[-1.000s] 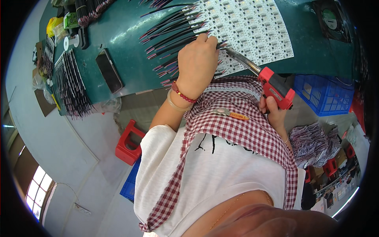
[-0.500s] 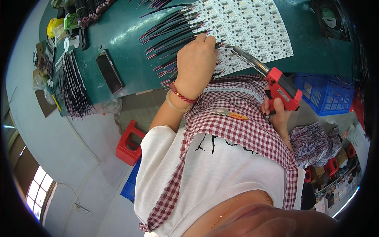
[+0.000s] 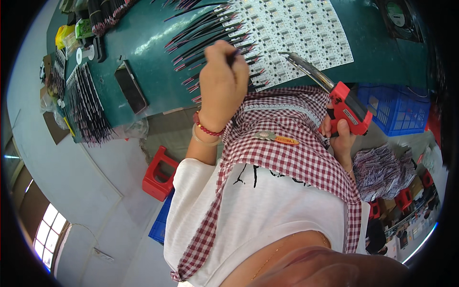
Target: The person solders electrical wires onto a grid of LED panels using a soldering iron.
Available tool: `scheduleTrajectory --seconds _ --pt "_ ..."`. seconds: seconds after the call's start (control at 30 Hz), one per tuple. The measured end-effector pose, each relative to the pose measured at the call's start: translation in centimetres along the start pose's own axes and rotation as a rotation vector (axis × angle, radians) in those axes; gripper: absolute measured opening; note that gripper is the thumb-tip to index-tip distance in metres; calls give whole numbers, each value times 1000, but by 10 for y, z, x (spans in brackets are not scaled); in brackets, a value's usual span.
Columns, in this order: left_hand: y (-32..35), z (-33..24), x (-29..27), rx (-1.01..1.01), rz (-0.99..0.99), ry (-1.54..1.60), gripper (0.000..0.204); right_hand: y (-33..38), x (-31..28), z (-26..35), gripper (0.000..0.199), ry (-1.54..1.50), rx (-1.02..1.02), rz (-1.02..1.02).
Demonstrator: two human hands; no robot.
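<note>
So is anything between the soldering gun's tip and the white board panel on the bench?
Nothing visible. The soldering gun in the right hand has its metal tip over the board panel with no object across it. The left hand, pinching a wire, sits to the tip's left.

Left hand [image 3: 222, 88] fingers hide wire's [image 3: 233, 56] held end; fan [image 3: 399, 14] cut off.

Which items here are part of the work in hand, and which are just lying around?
In use:
left hand pinching a dark wire
right hand gripping the red soldering gun
white circuit panel
loose wires beside it

Lying about:
phone
blue crate
red stool
fan
</note>
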State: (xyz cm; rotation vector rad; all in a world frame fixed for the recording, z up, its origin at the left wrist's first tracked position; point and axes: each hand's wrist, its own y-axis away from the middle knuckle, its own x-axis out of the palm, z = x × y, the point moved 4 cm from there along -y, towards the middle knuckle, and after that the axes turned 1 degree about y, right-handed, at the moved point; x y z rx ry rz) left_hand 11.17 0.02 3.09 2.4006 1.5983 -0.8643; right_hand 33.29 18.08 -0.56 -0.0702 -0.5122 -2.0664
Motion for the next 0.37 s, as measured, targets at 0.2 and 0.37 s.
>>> scheduleTrajectory --seconds 0.2,0.37 --pt "9 18 22 -87 352 -253 16 5 -3 -4 49 49 0 40" --pt "4 24 25 -109 375 -218 18 9 -3 -9 50 64 72 45"
